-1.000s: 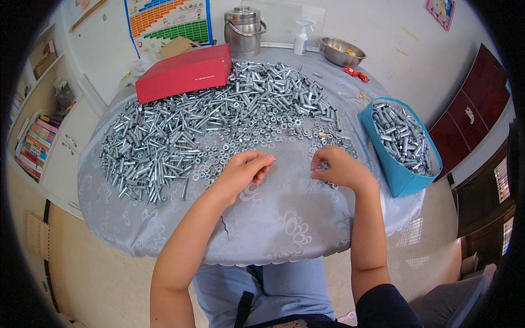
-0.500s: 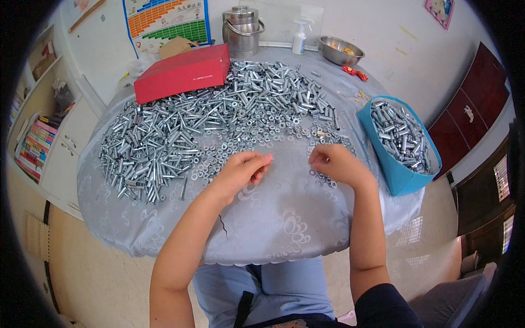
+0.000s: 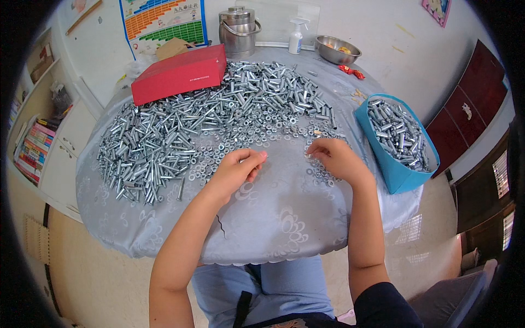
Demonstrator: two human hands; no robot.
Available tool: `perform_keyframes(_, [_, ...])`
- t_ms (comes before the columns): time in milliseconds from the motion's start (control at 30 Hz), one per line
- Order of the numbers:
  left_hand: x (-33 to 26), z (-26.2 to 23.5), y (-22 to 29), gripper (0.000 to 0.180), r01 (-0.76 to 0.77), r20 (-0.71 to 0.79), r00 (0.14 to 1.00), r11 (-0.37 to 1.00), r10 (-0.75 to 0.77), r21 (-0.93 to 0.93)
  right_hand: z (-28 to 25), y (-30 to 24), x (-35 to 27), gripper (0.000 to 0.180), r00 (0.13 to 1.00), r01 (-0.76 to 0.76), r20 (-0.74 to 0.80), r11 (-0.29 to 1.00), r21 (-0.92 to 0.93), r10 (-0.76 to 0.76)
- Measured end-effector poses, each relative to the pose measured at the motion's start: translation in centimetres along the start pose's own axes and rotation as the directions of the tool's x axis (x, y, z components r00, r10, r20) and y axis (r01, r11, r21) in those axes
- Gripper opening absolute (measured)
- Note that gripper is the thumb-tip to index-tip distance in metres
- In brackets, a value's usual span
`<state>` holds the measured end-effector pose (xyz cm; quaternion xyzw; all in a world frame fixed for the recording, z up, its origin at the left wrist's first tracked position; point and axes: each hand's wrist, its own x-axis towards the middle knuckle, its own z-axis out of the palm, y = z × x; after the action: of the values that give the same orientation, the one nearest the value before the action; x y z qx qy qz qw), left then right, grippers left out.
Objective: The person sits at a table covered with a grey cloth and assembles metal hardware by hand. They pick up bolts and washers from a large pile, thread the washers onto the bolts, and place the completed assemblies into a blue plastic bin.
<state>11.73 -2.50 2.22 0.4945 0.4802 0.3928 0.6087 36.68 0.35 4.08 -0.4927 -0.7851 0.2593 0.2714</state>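
My left hand point(image 3: 238, 168) hovers over the near middle of the table, thumb and forefinger pinched together. What lies in that pinch, if anything, is too small to make out. Over on the right, my right hand point(image 3: 334, 158) has its fingers curled down, with a small shiny piece that looks like a washer at the fingertips. Loose washers and nuts point(image 3: 322, 176) lie under and beside this hand. Just beyond both hands spreads a band of nuts and washers point(image 3: 251, 132), which runs into a large heap of metal bolts and sleeves point(image 3: 158, 139).
A blue fabric bin point(image 3: 402, 177) full of assembled-looking bolts stands at the right. A red box point(image 3: 180, 75) rests on the heap's far left. Behind are a steel pot point(image 3: 238, 35), a spray bottle point(image 3: 295, 39) and a steel bowl point(image 3: 338, 52). A dark thread point(image 3: 221, 227) lies near the left forearm.
My right hand has shifted slightly up and left, and a small shiny piece now shows at its fingertips. My left hand stays pinched in nearly the same place. The view has moved slightly.
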Motion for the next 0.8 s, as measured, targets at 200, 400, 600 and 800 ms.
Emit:
perform_keyframes(200, [0.0, 0.1, 0.0, 0.021, -0.01, -0.008, 1.0, 1.0, 0.01, 0.029, 0.0, 0.4, -0.2, 0.023, 0.996, -0.057, -0.078, 0.996, -0.076, 0.051])
perform_keyframes(400, [-0.1, 0.0, 0.0, 0.021, -0.017, -0.004, 1.0, 1.0, 0.017, 0.019, -0.9, -0.9, -1.1, 0.033, 0.991, -0.028, 0.11, 0.915, -0.402, 0.079])
perform_keyframes(600, [0.0, 0.1, 0.0, 0.021, -0.024, 0.001, 1.0, 0.999, 0.024, 0.047, -0.2, -0.1, -0.9, 0.028, 0.997, -0.066, -0.051, 0.907, -0.417, 0.049])
perform_keyframes(800, [-0.2, 0.2, 0.1, 0.021, -0.037, -0.004, 0.999, 0.995, 0.038, 0.088, 0.4, 0.7, 0.0, 0.025, 0.993, -0.108, -0.091, 0.891, -0.442, 0.075])
